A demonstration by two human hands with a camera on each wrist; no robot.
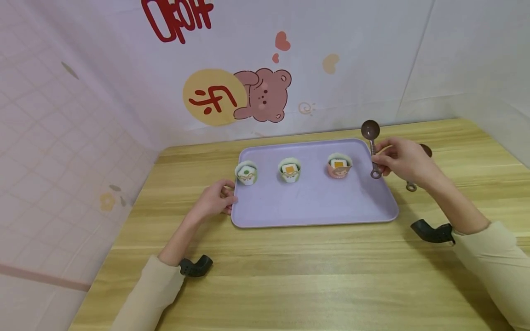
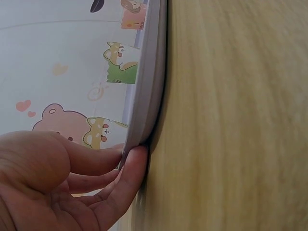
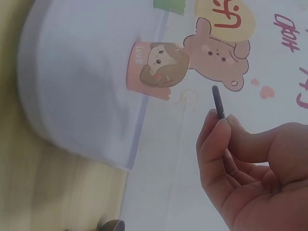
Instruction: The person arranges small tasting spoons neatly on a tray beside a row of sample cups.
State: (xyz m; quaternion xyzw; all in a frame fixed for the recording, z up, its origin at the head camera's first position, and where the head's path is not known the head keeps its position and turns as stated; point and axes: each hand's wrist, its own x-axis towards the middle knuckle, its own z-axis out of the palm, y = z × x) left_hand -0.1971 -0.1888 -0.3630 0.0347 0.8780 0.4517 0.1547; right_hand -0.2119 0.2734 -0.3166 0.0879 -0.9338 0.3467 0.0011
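Lilac in colour, a shallow tray (image 1: 290,204) is set flat on the wood-grained worktop (image 1: 281,280), near the backdrop (image 1: 356,87). Its left rim is pinched by the left hand (image 1: 215,198), the thumb being laid on the inner side and the fingers on the outer. By the right hand (image 1: 403,161) a brown measuring spoon (image 1: 371,132) is gripped by its handle, between thumb and fingers; it is held up at the tray's right edge, with the bowl pointed away from the person (only a thin dark length of it is seen from the right wrist).

Three small paper cups are spaced across the tray, well apart. Nearest the left rim is placed a green-toned cup (image 1: 247,179), in which a white piece with a green mark is held. Another green-toned cup (image 1: 290,176) is stood further right, and a pink cup (image 1: 338,172) is stood beyond that; in each of these a white block topped with an orange square is contained.

Beside the tray on the right, a second brown spoon (image 1: 425,150) is laid on the worktop, partly hidden by the right hand.
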